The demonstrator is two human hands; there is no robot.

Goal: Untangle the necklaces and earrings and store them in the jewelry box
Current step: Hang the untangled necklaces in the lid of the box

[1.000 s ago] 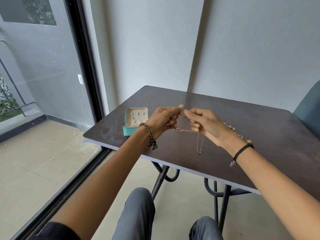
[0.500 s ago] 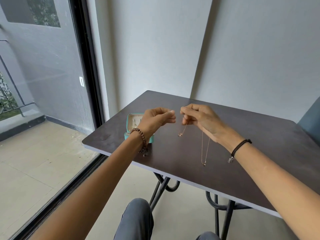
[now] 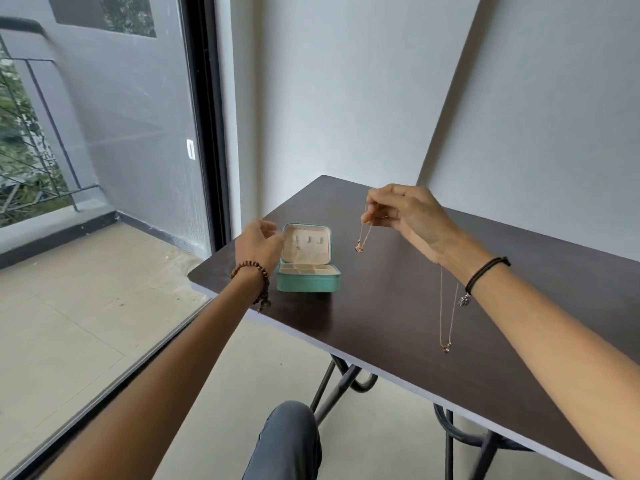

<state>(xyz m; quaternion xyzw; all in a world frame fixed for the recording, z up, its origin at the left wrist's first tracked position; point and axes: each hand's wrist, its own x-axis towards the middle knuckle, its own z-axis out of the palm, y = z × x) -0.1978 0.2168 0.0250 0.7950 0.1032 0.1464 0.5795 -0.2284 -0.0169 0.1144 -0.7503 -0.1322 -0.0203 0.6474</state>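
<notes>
Above the table point(image 3: 398, 323): my right hand point(image 3: 412, 220) pinches the necklace chains point(image 3: 445, 347) high, so 2 pendants hang free. Left hand point(image 3: 259, 242), by the open jewelry box point(image 3: 308, 284) lid: grasp, I cannot tell.

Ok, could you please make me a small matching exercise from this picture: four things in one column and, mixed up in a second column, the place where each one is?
Things
1. jewelry box
2. necklace
3. beaded bracelet
4. black cord band

Places
a. around the right wrist
b. hanging from the pinched fingers of the right hand
c. standing open on the table
d. around the left wrist

Right pairs: 1-c, 2-b, 3-d, 4-a
</notes>
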